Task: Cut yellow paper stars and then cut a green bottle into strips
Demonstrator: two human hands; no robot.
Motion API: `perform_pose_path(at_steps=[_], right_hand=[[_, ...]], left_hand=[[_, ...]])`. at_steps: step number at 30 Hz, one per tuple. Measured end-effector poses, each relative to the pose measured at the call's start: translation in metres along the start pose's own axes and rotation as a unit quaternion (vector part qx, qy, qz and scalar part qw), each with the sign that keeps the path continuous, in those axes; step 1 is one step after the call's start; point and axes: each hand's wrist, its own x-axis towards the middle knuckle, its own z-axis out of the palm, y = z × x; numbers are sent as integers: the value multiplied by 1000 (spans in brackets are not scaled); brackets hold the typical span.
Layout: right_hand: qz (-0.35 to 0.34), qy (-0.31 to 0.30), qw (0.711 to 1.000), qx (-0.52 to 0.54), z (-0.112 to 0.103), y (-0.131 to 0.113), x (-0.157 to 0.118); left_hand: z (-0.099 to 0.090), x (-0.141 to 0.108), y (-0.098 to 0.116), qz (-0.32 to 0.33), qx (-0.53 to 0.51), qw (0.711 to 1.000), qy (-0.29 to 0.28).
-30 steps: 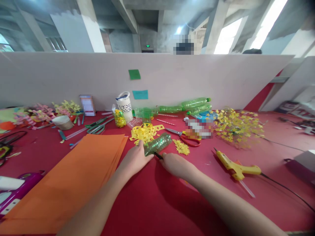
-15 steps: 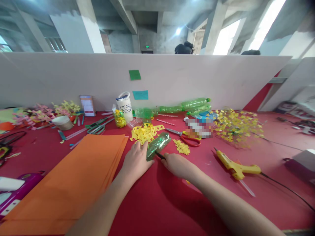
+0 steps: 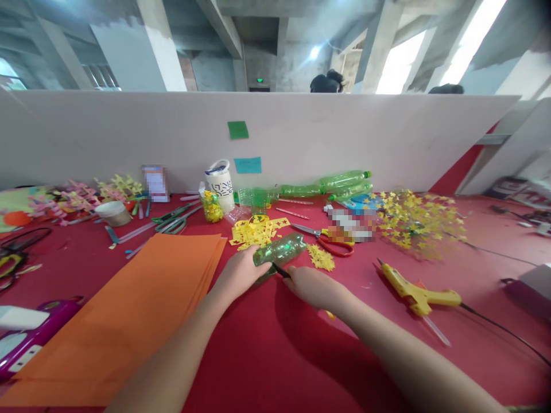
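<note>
A clear green plastic bottle piece (image 3: 282, 250) lies on its side at the middle of the red table (image 3: 267, 344). My left hand (image 3: 241, 268) grips its left end. From the right, my right hand (image 3: 307, 282) is closed on a dark, thin tool (image 3: 280, 270), whose tip meets the bottle's near lower edge. Just behind the bottle are yellow cut-out scraps (image 3: 253, 231), and small yellow stars (image 3: 321, 257) lie to its right. Red-handled scissors (image 3: 336, 244) rest behind the stars.
Orange sheets (image 3: 129, 310) lie at the left. A yellow glue gun (image 3: 415, 292) with a cable is at the right, below a yellow star bunch (image 3: 415, 221). Green bottles (image 3: 344, 182) and a white cup (image 3: 221, 186) stand or lie near the partition (image 3: 181, 132).
The bottle piece has turned to lie more level, with its right end swung rightward. My left hand has shifted to its left end, while the tool stays at its near edge.
</note>
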Motion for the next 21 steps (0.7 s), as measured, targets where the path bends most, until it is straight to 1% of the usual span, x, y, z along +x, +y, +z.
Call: perform_pose_path(at_steps=[3,5,8,11,14,17,19,21], right_hand=[[11,6,1000,14,4,-1,3],[25,18,999,27,6,2,4],[40,30,997,52,7,9,5],[39,24,996,72,6,15,4],[47,54,996,60,6,14,2],[46,86,994,41,6,10,-1],[40,102,994,27,5,7,-4],[31,122,992,24,4,6,-6]], left_hand=[[-6,6,-2,-17,-31,999,-28],[-5,7,-5,-21,-48,998,-38],[0,4,-11,7,-68,997,-40],[3,-1,-15,22,-80,995,-49],[-1,-6,-14,16,-62,997,-53],[-8,-7,-11,-13,-53,997,-48],[-13,-7,-9,-28,-96,993,-68],[-16,-7,-8,-14,-173,978,-111]])
